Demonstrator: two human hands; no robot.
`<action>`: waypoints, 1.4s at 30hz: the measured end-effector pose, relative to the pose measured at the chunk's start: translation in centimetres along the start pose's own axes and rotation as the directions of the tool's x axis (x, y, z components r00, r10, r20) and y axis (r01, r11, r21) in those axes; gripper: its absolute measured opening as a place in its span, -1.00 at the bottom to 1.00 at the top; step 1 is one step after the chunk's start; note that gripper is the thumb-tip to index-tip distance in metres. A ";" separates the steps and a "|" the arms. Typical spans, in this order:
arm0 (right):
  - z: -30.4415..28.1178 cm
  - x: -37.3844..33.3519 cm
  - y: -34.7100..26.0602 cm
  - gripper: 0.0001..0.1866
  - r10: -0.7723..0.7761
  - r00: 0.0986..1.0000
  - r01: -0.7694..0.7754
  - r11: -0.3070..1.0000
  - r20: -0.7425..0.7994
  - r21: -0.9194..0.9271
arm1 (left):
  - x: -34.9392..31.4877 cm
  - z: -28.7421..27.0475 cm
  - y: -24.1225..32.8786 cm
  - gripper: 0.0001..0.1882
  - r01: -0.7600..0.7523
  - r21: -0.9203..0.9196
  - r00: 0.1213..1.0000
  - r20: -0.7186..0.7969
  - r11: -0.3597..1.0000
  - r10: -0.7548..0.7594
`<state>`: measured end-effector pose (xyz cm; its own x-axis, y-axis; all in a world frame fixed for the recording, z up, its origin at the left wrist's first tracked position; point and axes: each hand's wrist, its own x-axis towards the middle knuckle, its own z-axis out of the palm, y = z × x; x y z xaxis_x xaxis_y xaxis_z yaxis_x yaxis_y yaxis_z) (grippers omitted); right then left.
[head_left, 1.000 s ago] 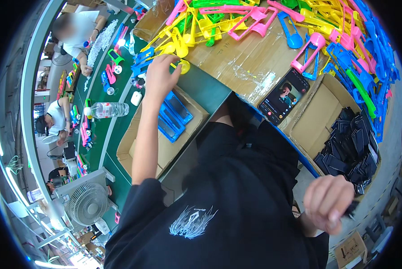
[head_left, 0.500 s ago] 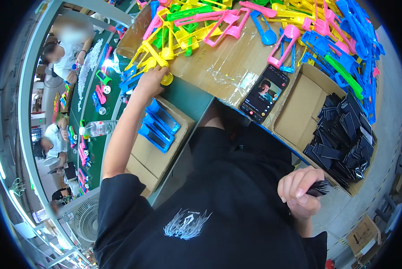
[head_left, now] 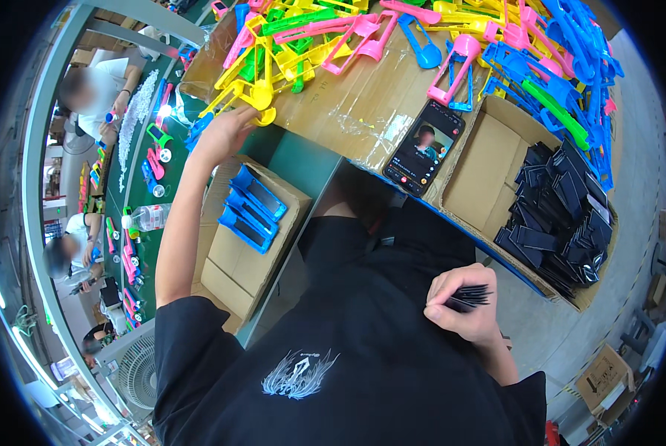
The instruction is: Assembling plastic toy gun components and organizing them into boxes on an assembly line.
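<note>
My left hand (head_left: 225, 135) reaches to the left edge of the pile, beside a yellow plastic scoop-ended frame (head_left: 264, 117) and over blue plastic parts (head_left: 198, 132). Its fingertips are hidden, so its grip is unclear. In front of my chest, my right hand (head_left: 463, 301) is closed round a fanned stack of thin black rectangular plates (head_left: 470, 296). Below my left hand, several blue plastic frames (head_left: 253, 209) lie side by side in a cardboard box (head_left: 225, 286); dark panels show in some of them.
Pink, yellow, green and blue frames (head_left: 452, 63) are heaped on a taped brown surface (head_left: 340, 123). A phone (head_left: 424, 149) lies beside an open carton (head_left: 489, 149) of black plates (head_left: 560, 215). Left are a green workbench (head_left: 166, 141), a bottle (head_left: 151, 217), a fan (head_left: 136, 375) and co-workers.
My right hand has moved left and turned, so the black plates' edges show more. My left hand has drawn back slightly from the yellow frame. The whole view has shifted a little.
</note>
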<state>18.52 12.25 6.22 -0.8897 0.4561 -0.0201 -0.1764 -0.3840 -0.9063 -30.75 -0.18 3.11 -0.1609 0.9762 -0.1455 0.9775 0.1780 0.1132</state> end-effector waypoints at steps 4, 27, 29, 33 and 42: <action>0.1 0.4 0.5 -0.85 0.048 0.999 -0.046 0.990 0.008 -0.136 | -0.6 -2.0 3.1 -0.76 0.009 -0.194 0.979 -0.198 0.981 -0.048; 1.4 0.6 9.7 -0.75 0.619 0.783 -0.565 0.751 -0.066 0.341 | -14.9 14.1 32.3 -0.79 0.039 -0.648 0.920 0.321 -0.761 -0.226; 2.7 0.9 10.0 -0.77 0.549 0.832 -0.506 0.809 -0.078 0.299 | -14.7 15.0 32.0 -0.73 -0.036 -0.669 0.924 0.262 -0.742 -0.280; 3.5 1.7 13.0 -0.84 0.413 0.892 -0.409 0.910 -0.185 0.064 | -13.0 16.5 31.2 -0.60 -0.115 -0.743 0.898 0.206 -0.660 -0.389; 1.2 2.0 17.9 -0.79 0.297 0.907 -0.367 0.906 -0.300 -0.212 | -10.2 21.3 31.3 -0.57 -0.191 -0.764 0.856 0.177 -0.617 -0.485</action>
<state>13.12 5.34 -9.54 -0.7329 0.5399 -0.4141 0.2558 -0.3453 -0.9030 4.39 -7.17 -12.77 -0.5881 0.7272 -0.3539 -0.6761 -0.2019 0.7086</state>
